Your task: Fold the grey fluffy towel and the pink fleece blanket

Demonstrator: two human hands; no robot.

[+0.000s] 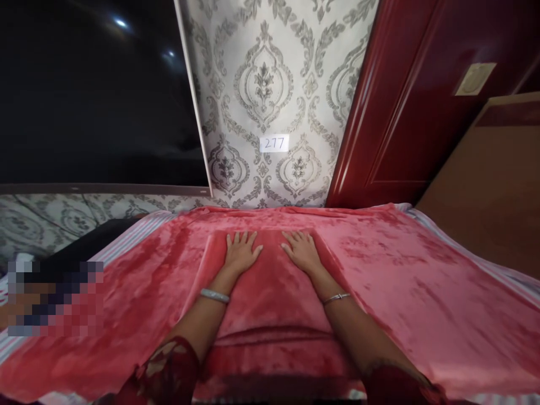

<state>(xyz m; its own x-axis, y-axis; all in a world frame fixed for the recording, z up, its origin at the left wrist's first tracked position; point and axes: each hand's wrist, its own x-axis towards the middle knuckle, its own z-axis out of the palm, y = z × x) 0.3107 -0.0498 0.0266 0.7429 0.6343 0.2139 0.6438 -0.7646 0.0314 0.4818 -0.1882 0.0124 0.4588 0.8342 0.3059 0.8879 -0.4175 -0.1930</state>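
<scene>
A red plush blanket [422, 270] covers the bed in front of me. A folded red piece of the same fabric [270, 287] lies on its middle. My left hand [241, 251] rests flat on the folded piece, palm down, fingers spread. My right hand [301, 250] lies flat beside it, palm down as well, a short gap between the two. Neither hand grips anything. A bracelet sits on each wrist.
A striped sheet [135, 230] shows at the bed's edges. A dark screen [93, 95] hangs on the patterned wall, where a small label [274, 143] reads 277. A red door [422, 95] and a brown board [489, 191] stand at the right. A blurred patch sits at the left.
</scene>
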